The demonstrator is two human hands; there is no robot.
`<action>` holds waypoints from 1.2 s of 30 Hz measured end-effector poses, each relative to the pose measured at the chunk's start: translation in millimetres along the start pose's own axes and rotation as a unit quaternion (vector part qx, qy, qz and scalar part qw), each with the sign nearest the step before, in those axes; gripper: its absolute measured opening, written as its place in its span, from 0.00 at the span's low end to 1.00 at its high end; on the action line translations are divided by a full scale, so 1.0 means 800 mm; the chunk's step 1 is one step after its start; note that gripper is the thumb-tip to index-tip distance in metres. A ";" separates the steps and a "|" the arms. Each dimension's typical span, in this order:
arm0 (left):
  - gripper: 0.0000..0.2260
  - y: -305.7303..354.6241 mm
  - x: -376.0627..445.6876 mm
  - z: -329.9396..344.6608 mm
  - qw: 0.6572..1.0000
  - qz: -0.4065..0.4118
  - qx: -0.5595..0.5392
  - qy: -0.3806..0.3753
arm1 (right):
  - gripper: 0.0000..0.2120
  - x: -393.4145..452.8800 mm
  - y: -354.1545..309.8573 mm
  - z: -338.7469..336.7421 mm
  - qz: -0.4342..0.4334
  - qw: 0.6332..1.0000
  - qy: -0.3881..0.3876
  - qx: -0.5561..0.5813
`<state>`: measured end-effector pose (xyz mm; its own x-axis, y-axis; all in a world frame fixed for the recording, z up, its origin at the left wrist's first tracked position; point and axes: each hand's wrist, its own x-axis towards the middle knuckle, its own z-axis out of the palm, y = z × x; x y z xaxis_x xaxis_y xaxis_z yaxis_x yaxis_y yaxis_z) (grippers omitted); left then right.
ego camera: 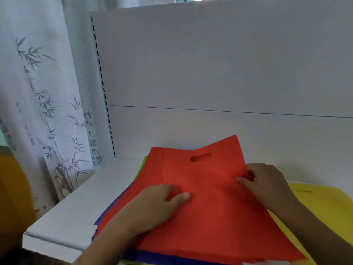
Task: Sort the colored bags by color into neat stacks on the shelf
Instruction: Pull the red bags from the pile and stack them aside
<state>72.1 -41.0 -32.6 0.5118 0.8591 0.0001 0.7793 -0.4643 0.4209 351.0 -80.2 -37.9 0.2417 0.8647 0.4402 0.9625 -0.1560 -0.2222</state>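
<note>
Two hands work on a pile of coloured bags lying on a white shelf (pixel 80 203). Left of the shelf hangs a white curtain (pixel 38 92) printed with grey bamboo, and a slotted upright (pixel 103 87) runs up the shelf's white back panel (pixel 210 64). The red bags (pixel 210 207) lie on top of the pile, their handle holes toward the back panel. Under them show the edges of blue bags (pixel 107 211) and a sliver of a green bag (pixel 142 167). A yellow bag (pixel 324 203) lies just beside, on the right. The left hand (pixel 152 205) presses flat on the red bags, its fingers relaxed. The right hand (pixel 267 180) pinches the top red bag's right edge, which lifts toward its far corner.
</note>
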 end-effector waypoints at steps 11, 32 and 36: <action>0.21 -0.053 0.032 -0.041 0.827 -0.040 -0.557 -0.067 | 0.05 -0.018 -0.048 -0.051 0.172 0.850 0.071 0.493; 0.08 0.053 -0.081 0.018 0.883 0.235 -0.407 0.009 | 0.13 -0.301 -0.062 -0.154 0.368 0.677 0.158 0.618; 0.08 0.114 -0.109 0.065 0.859 0.268 -0.430 -0.069 | 0.07 -0.384 -0.037 -0.170 0.429 0.721 0.190 0.510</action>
<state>117.4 -169.6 -41.0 0.7982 0.5097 0.3211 -0.1078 -0.4035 0.9086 265.0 -406.2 -48.0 0.8974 0.4345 -0.0763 -0.1057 0.0438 -0.9934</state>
